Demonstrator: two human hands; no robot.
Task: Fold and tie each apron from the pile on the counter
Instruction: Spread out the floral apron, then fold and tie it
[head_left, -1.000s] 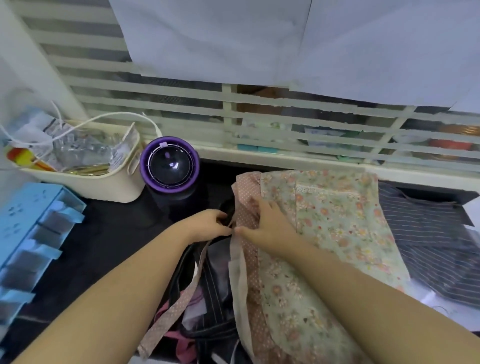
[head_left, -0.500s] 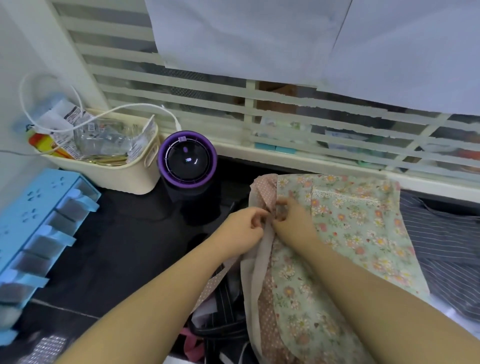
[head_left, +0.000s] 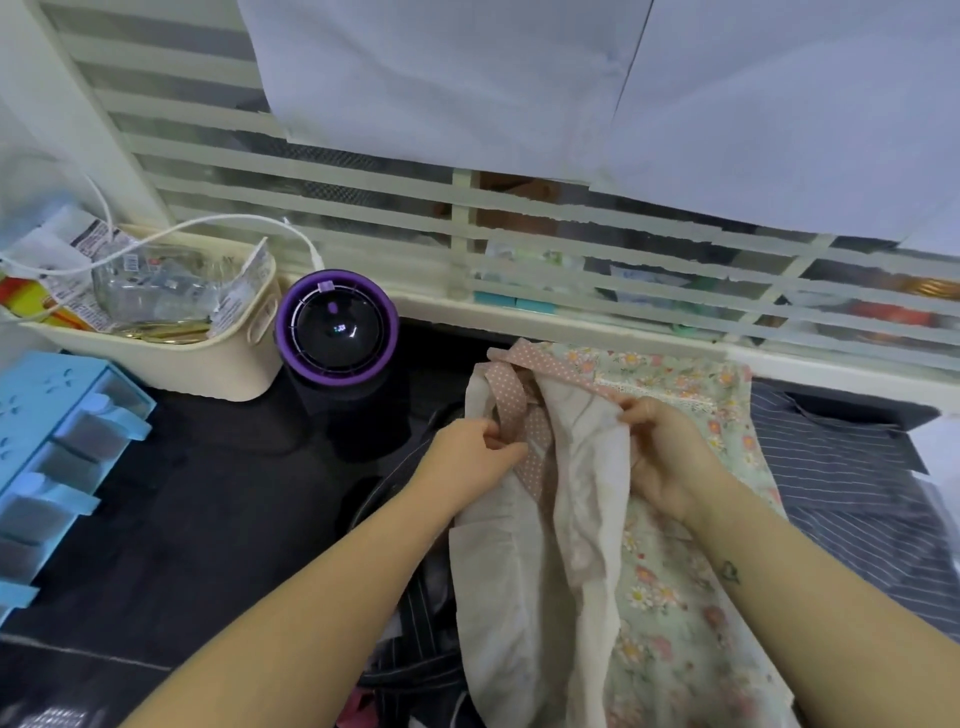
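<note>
A green floral apron with pink polka-dot trim lies on the black counter, its left side turned over so the pale lining faces up. My left hand pinches the pink dotted strap near the apron's top left. My right hand grips the folded pale edge just to the right of it. Under the floral apron's left edge lie dark striped aprons in a heap.
A dark blue striped apron is spread at the right. A purple-rimmed round device stands behind my left hand, a cream basket of packets left of it, and a blue drawer unit at the far left. A window sill runs along the back.
The apron's left side has been lifted and turned over to the right, exposing its pale lining. My hands have moved apart, the left one now on the dotted strap.
</note>
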